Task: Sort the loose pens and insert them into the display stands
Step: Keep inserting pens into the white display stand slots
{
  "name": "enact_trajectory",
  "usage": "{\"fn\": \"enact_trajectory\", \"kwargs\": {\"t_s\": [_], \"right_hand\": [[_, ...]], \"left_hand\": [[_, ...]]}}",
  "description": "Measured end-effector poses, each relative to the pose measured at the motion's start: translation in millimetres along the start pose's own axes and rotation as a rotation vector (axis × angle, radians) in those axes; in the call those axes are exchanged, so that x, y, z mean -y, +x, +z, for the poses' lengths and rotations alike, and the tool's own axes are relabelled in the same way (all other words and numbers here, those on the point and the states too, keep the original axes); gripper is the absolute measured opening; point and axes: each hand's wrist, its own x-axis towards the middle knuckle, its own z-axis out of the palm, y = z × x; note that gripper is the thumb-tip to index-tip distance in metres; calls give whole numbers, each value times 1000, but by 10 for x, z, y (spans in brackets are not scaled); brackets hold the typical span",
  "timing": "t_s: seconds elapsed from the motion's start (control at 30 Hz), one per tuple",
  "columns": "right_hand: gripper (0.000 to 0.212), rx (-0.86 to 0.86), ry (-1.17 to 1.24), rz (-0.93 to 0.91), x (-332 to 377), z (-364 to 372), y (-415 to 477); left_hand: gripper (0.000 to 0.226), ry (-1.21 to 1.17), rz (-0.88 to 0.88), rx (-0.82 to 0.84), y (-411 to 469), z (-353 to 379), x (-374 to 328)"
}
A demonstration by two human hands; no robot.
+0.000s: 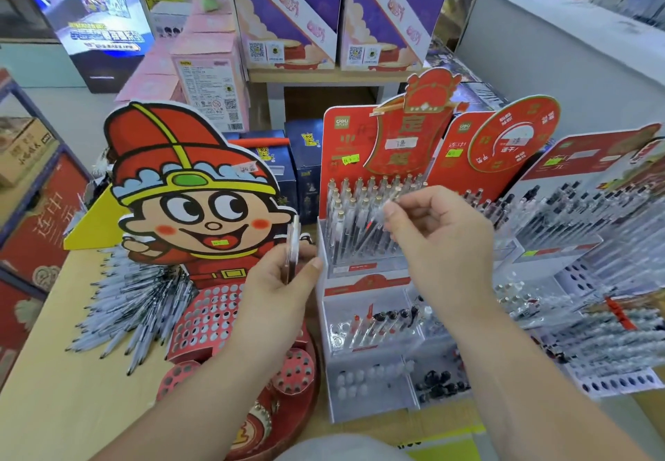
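Observation:
My left hand (284, 277) grips a few clear pens (293, 241) upright, in front of the cartoon-boy stand (201, 320), whose red perforated front has many holes. My right hand (437, 241) pinches one clear pen (397, 198) at its top end, slanted over the upper rack of the red-and-white display stand (360, 270), which is full of upright gold-capped pens. A heap of loose pens (133, 302) lies on the table left of the cartoon stand.
More pen stands (583, 244) crowd the right side. Dark blue boxes (302, 162) stand behind the displays, pink cartons (208, 75) and purple boxes (288, 14) farther back. The wooden table (72, 406) shows at the lower left. Red boxes (39, 223) line the left edge.

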Motion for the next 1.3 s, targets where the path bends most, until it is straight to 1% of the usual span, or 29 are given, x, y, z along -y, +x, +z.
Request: {"fn": "enact_trajectory", "kwargs": {"t_s": [0.1,0.2,0.27,0.37,0.5,0.7,0.97,1.03,1.1,1.2,1.23,1.3], "right_hand": [[6,-12,-69,-92,-16,110,-2],[6,19,-104,-128,-56,192,4],[8,44,-115,-135,-92,244,4],[9,64,-147,-139,-166,322,-23],[10,81,-135,-73,-245,378,-57],[11,87,-123,-64,-251,395,-63],[8,155,-133,-27,-268,383,-85],[8,157,-113,-5,-251,377,-99],[9,136,-79,38,-206,344,-119],[7,124,9,78,-88,238,-162],[6,148,53,95,-41,200,-184],[5,221,155,136,46,139,-239]], "left_hand": [[7,81,127,-78,113,56,-62],[9,133,185,-128,204,122,-104],[7,143,187,-151,253,152,-98],[2,175,191,-142,287,179,-80],[4,209,190,-139,284,194,-83],[8,225,212,-105,271,208,-76],[12,223,218,-92,255,226,-52],[17,167,186,-78,223,205,-64],[29,72,125,-51,169,158,-69],[45,-35,27,57,50,87,-76],[46,-12,44,95,10,72,-65],[44,116,155,162,-69,65,-34]]}}
